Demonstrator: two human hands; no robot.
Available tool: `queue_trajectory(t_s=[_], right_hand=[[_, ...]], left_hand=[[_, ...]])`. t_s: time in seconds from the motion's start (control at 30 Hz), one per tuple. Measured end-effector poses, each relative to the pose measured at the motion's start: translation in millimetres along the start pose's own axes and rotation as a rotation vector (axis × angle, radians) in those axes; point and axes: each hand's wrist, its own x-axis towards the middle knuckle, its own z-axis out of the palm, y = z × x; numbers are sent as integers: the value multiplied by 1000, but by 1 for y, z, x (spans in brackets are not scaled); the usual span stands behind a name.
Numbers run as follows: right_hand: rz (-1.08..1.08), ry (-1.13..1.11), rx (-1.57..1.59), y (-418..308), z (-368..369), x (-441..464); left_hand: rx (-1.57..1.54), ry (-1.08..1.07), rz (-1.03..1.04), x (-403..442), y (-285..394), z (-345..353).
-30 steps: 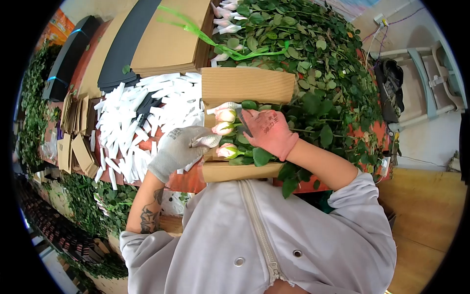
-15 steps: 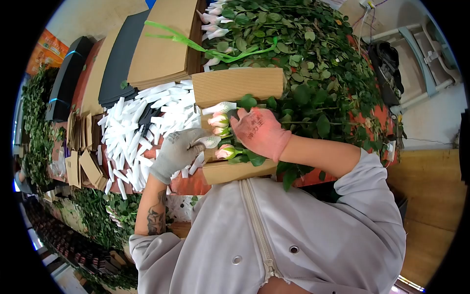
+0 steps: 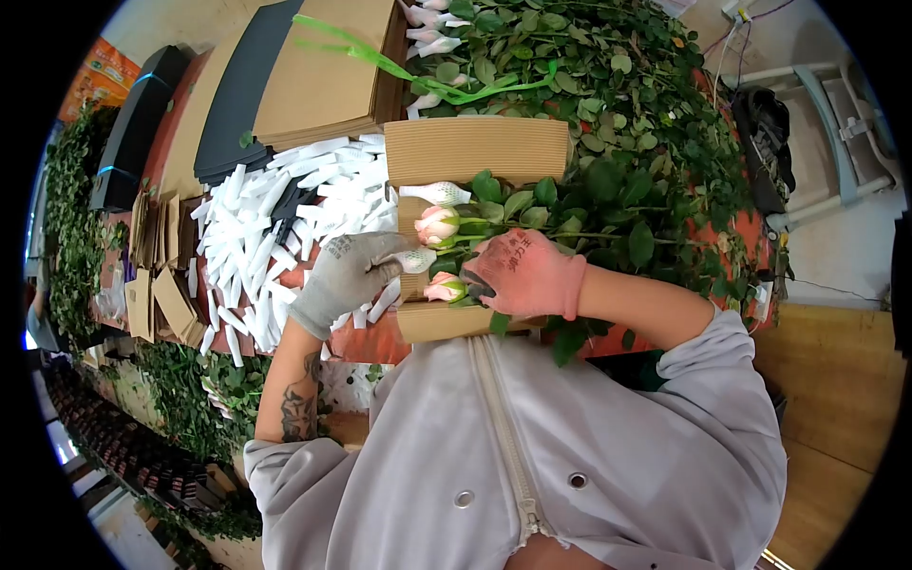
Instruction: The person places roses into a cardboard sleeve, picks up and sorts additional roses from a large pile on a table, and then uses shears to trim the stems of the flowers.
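My left hand (image 3: 347, 277), in a grey glove, pinches a white mesh flower sleeve (image 3: 415, 259) between thumb and fingers. Whether a bud is inside that sleeve, I cannot tell. My right hand (image 3: 525, 273), in a pink glove, curls its fingers round a rose just behind its head; the stem is mostly hidden. That pale pink rose (image 3: 444, 287) lies nearest me. Above the held sleeve lies another pink rose (image 3: 437, 226), and above that a bud in a white sleeve (image 3: 435, 194). The roses rest on corrugated cardboard (image 3: 475, 152).
A pile of white sleeves (image 3: 252, 223) lies to the left. Behind are stacked brown cardboard sheets (image 3: 328, 71) and black sheets (image 3: 249, 95). Leafy stems (image 3: 608, 85) cover the right and far table. A green ribbon (image 3: 380, 62) crosses the stack. A folding chair (image 3: 826, 123) stands right.
My right hand has moved down towards the nearest rose, its fingers closing there. My left hand has shifted slightly, bringing the sleeve up and right among the roses. The view has shifted slightly.
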Motion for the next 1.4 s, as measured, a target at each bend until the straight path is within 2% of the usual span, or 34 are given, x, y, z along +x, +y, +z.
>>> queue_trajectory(t_s=[0.1,0.17,0.27,0.3,0.33,0.4,0.47,0.5,0.53,0.6,0.63,0.67,0.73,0.77,0.87,0.9,0.93,1.03,1.2,1.27,1.33,1.4], right_hand=[[-17,-57,75,-1,11,8],[-55,75,94,2,16,11],[-26,152,106,-4,19,11],[-29,159,102,-4,19,11],[-28,161,98,-2,17,12],[0,1,191,-1,13,14],[-22,78,189,6,27,12],[-39,157,195,8,33,11],[-51,153,191,4,24,9],[56,354,115,-7,-2,4],[49,384,51,-10,-3,11],[45,380,54,-14,-5,17],[86,198,-47,-16,-8,27],[76,263,-78,-16,-2,25],[75,226,-78,-10,0,15],[-11,500,-238,-3,17,9],[-14,495,-241,-2,17,10],[96,175,-286,-15,4,16],[-78,243,-193,-15,6,25],[-104,469,-35,-15,19,33],[-93,412,6,-10,23,37],[-67,230,20,-9,17,38]], left_hand=[[0,26,25,1,-2,1],[-19,6,-4,-1,0,2],[18,-2,-32,1,5,1],[385,-28,-6,2,13,-4],[385,-25,-3,4,31,-6],[526,-122,-27,-4,70,4],[437,60,36,-18,71,33],[401,-18,-73,-23,76,36],[400,-9,-82,-26,75,36],[387,-15,-40,-34,72,39],[357,-51,-45,-31,78,34],[355,-50,-51,-31,78,35],[358,-126,-118,-30,78,37],[356,-120,-122,-31,76,38],[416,-10,-44,-36,73,42],[416,-46,-72,-35,74,43],[415,-83,-98,-34,75,44],[513,0,-60,-35,72,52],[484,-70,-101,-34,75,47],[482,-115,-120,-35,75,48],[537,-10,-66,-36,75,49],[539,-19,-70,-34,75,48]])
